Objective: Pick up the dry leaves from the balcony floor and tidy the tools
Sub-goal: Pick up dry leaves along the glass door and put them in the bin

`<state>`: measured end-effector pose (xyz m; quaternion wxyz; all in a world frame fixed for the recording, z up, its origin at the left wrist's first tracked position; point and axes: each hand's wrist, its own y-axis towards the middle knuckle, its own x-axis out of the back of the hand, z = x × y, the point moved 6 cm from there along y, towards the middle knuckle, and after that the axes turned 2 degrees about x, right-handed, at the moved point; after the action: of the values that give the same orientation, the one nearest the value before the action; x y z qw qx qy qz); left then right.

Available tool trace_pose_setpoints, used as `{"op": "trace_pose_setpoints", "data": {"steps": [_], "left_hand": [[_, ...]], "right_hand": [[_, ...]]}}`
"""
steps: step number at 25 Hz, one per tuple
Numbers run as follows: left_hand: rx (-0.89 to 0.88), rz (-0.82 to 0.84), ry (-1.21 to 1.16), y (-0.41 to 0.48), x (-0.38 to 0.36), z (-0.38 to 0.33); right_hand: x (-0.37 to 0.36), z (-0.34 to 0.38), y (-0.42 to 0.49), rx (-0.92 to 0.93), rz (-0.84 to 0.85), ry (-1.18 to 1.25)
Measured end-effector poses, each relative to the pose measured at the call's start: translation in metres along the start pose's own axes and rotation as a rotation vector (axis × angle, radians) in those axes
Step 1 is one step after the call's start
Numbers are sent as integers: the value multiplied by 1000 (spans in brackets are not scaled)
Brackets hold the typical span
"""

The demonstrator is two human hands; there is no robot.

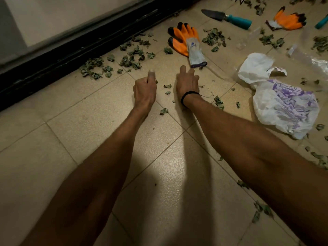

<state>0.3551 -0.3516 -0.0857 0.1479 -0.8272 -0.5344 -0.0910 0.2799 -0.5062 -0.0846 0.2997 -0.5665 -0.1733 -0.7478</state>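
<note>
Head view — your left hand (144, 87) curled, contents unclear; right hand (188, 82) spread, empty. Leaf pile (131, 59) ahead-left by door track (71, 55) — left nearer.

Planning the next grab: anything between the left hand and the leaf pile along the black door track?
Nothing visible. Only bare tile lies between the left hand and the leaf pile by the door track. The orange glove and the right hand sit off to the right of that line.
</note>
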Motion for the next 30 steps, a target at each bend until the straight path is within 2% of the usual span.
{"op": "trace_pose_setpoints", "data": {"steps": [4,6,8,10,14,17,20,21,22,24,26,28,30], "left_hand": [[-95,-12,65,-9,12,8],[-149,6,127,-7,16,12],[-203,-25,230,-8,19,13],[-231,-126,285,-13,24,10],[-23,-312,302,-14,41,9],[-138,-264,486,-5,38,10],[-227,-154,763,1,25,17],[-257,-119,840,2,21,20],[-295,-99,902,2,17,21],[-366,-94,943,3,16,20],[-418,-61,923,3,11,17],[-461,-30,875,1,3,11],[-425,-29,813,1,0,9]], "right_hand": [[8,-17,-14,-240,-74,325],[11,-24,-23,-264,-119,349],[8,-19,-31,-161,-120,291],[-2,-1,-36,-17,-81,190],[-23,30,-46,210,-57,31],[-27,32,-49,281,-51,-52],[-11,24,-47,151,-10,88],[-5,17,-48,51,-1,214],[-2,8,-48,-77,7,446],[-3,-5,-59,-369,105,1175],[-6,-4,-75,-553,246,1821],[-3,-4,-85,-616,272,2093],[-2,-3,-90,-615,289,2159]]}}
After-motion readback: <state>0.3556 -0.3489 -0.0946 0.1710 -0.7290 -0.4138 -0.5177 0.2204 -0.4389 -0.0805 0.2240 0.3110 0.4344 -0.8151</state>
